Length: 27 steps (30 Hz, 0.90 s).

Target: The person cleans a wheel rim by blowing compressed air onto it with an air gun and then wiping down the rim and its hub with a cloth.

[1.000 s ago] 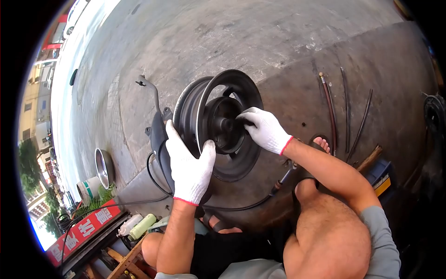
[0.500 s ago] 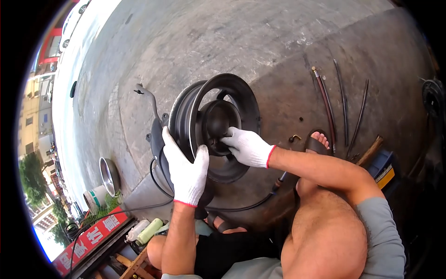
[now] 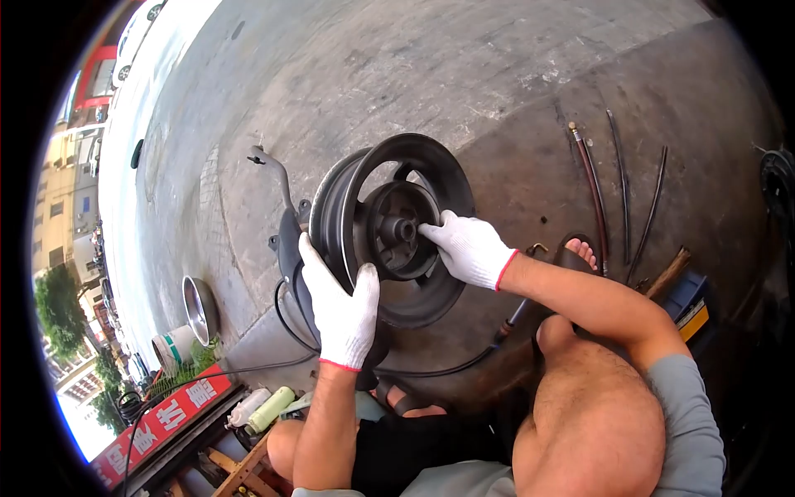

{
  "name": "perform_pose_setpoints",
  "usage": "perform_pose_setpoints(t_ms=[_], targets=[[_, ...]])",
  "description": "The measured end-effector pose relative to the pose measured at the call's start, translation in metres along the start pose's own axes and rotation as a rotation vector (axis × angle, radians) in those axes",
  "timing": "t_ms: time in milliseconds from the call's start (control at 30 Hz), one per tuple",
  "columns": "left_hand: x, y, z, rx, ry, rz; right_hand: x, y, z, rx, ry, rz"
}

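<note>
"Where is the wheel (image 3: 381,222)?"

"Between the two white-gloved hands. Its open face is turned toward the right fingers, and its outer barrel lies against the left ones."

"What is the left hand (image 3: 338,306) doing?"

"Holding the wheel at its near left edge. Thumb and fingers stand wide apart in a V: the thumb on the lip of the rim, the long fingers along the outside."

"And the right hand (image 3: 468,248)?"

"The forefinger is stretched out, its tip at the raised centre of the hub (image 3: 404,230). I can't tell whether it touches or stops just short. The other fingers are bent in, and whether they hold anything I can't tell either."

"What is past the left fingertips?"

"A bent grey pipe (image 3: 281,176), reaching up and away from them. Well to the left of those fingers, a metal bowl (image 3: 197,311) is tipped on its side near a white bucket (image 3: 174,346)."

"And on the other side?"

"Well to the right of the right fingers, a dark red hose (image 3: 593,199) lies on the floor (image 3: 530,166), with two thin black strips (image 3: 619,182) farther out. Below the right fingers, toward the body, runs a black hose (image 3: 439,373)."
</note>
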State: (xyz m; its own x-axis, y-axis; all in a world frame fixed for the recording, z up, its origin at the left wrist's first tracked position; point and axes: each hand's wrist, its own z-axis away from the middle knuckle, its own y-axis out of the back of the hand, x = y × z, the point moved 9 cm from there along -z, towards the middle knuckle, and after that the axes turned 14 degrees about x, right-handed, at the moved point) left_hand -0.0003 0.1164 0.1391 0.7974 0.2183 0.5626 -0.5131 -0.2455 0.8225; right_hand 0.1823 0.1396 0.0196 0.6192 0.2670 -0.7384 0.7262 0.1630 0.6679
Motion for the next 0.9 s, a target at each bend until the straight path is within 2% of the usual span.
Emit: perform_pose_setpoints(t_ms=[33,100,200,233,300,367,433,467,500,567,600,633,700,733,767,800,900], targets=[[0.001,0.000,0.000,0.003,-0.007,-0.007,-0.009,-0.006,0.008,-0.022,-0.047,-0.103],[0.006,0.001,0.002,0.013,-0.037,-0.023,-0.030,-0.017,0.016,-0.080,-0.147,-0.575],[0.018,0.003,0.004,0.029,-0.062,-0.042,-0.036,0.001,0.011,-0.028,-0.019,-0.583],[0.018,0.004,0.005,0.025,-0.059,-0.045,-0.023,-0.002,0.013,-0.035,0.071,-0.308],[0.023,0.003,0.005,0.028,-0.111,-0.074,0.005,0.003,0.000,-0.045,0.210,0.043],[0.029,0.004,0.007,0.040,-0.119,-0.075,0.002,0.000,0.004,-0.029,0.200,0.037],[0.035,0.001,0.005,0.048,-0.158,-0.074,-0.020,-0.007,0.019,-0.025,0.052,-0.229],[0.038,0.001,0.005,0.048,-0.178,-0.071,-0.032,-0.013,0.018,-0.177,-0.142,-0.323],[0.041,0.000,0.006,0.043,-0.181,-0.071,-0.038,-0.009,0.011,-0.038,-0.243,-0.534],[0.044,-0.001,0.004,0.042,-0.145,-0.086,-0.037,-0.022,0.002,-0.152,-0.791,-1.332],[0.045,-0.002,0.003,0.044,-0.145,-0.086,-0.037,-0.015,0.000,-0.112,-0.647,-1.257],[0.042,-0.002,0.001,0.044,-0.127,-0.071,-0.036,-0.005,0.009,-0.144,-0.577,-0.957],[0.034,-0.003,-0.001,0.038,-0.112,-0.055,-0.032,0.001,0.021,0.066,0.098,-0.405],[0.027,-0.002,-0.001,0.039,-0.113,-0.053,-0.016,-0.001,0.022,-0.063,0.148,-0.210],[0.023,-0.002,-0.002,0.046,-0.112,-0.051,0.000,0.003,0.013,-0.060,0.218,-0.079],[0.022,-0.002,-0.004,0.011,-0.040,-0.016,0.018,0.014,0.001,-0.008,0.167,-0.013],[0.002,-0.002,-0.010,0.030,-0.026,0.013,0.024,0.086,-0.029,0.525,0.135,-0.123]])
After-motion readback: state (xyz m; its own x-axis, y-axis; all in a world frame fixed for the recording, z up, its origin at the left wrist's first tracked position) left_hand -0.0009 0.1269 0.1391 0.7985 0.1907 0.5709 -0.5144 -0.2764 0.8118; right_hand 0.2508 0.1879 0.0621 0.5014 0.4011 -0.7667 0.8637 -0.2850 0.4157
